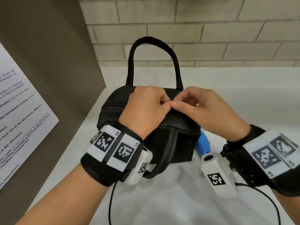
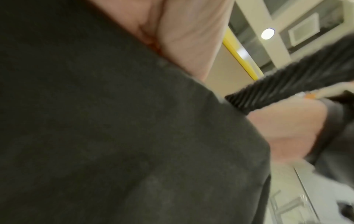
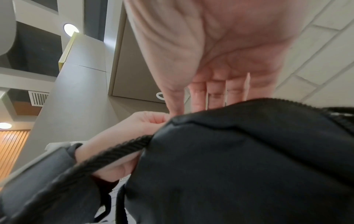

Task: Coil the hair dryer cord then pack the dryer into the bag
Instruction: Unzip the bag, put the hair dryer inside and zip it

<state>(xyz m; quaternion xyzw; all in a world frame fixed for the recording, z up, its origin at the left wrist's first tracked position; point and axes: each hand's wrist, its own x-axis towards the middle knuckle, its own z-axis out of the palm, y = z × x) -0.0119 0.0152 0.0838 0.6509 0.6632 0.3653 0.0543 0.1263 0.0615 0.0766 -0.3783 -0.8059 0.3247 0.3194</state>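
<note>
Both hands meet on top of the black bag (image 1: 164, 140), which stands near the back left corner of the white worktop (image 1: 178, 200). Curled over the bag's top, the left hand (image 1: 142, 108) pinches what looks like a small metal zipper pull; the right hand (image 1: 204, 108) pinches the fabric just beside it. No dryer or cord shows — presumably they are inside. If the fabric is not held taut, the zipper could snag on the cloth or on a stray loop of cord. One handle (image 1: 165, 156) hangs down the near side — it could catch a wrist and tip the bag.
</note>
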